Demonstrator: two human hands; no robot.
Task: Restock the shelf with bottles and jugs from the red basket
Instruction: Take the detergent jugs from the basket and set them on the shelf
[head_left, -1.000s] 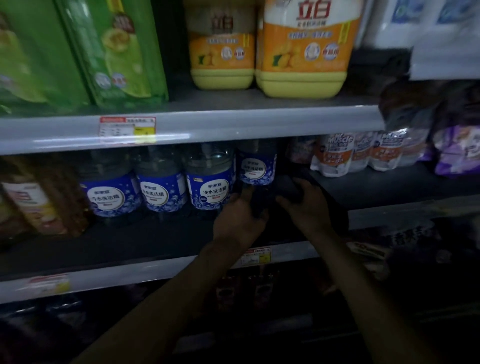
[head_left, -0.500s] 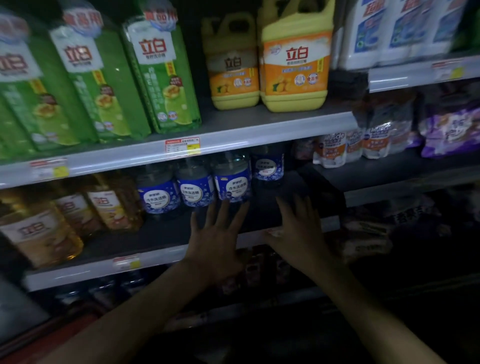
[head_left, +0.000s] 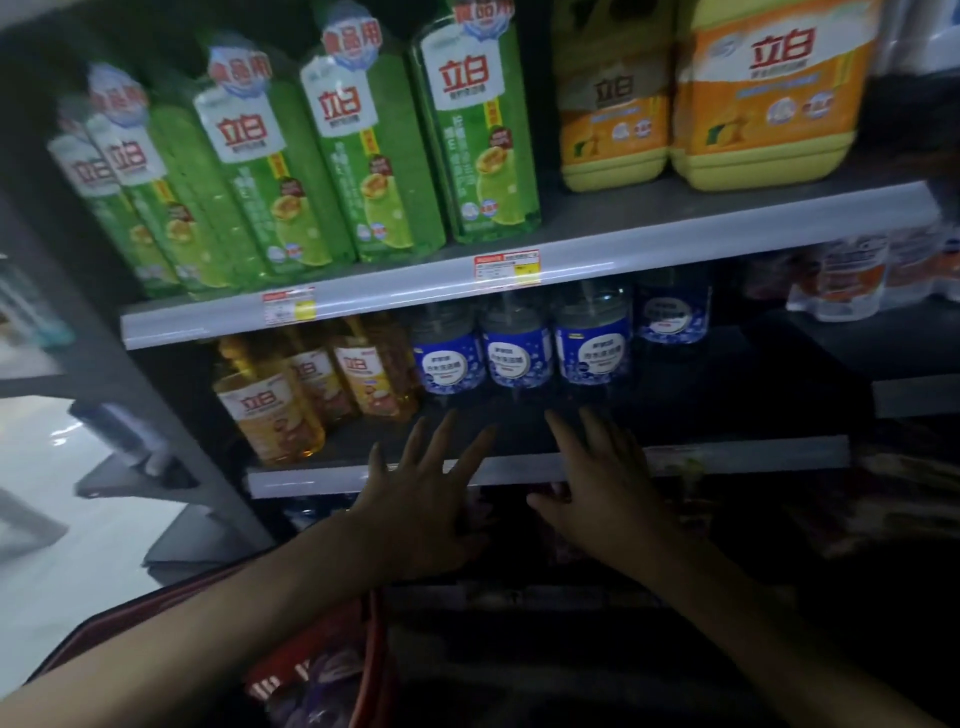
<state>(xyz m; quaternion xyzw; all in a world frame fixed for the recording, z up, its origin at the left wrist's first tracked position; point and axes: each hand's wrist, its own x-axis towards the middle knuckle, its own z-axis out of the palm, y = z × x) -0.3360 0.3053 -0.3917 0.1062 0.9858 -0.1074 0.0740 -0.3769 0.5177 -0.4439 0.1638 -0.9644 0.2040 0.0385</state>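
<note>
Both our hands had drawn back from the blue-labelled bottles (head_left: 592, 353) since a second earlier, when they reached deep into the shelf beside the rightmost one, and the red basket (head_left: 371, 654) had come into sight at the bottom edge of the view. Our left hand (head_left: 421, 499) hung over the front edge of the middle shelf (head_left: 727, 454), palm down, fingers straight and spread wide, holding nothing. Our right hand (head_left: 602, 499) lay just beside it over the same edge, fingers likewise spread and empty, the tips short of the bottles and not touching them. Four blue-labelled bottles stood upright towards the back of that shelf, three in a row and one set further back on the right. Amber bottles (head_left: 270, 410) stood at the shelf's left end, beside the blue ones. On the upper shelf (head_left: 675, 244) green bottles (head_left: 363, 156) filled the left part and yellow jugs (head_left: 769, 104) the right, with a price tag (head_left: 506, 267) on its front edge. Below our left forearm the basket held something purplish, too dim for us to name.
</note>
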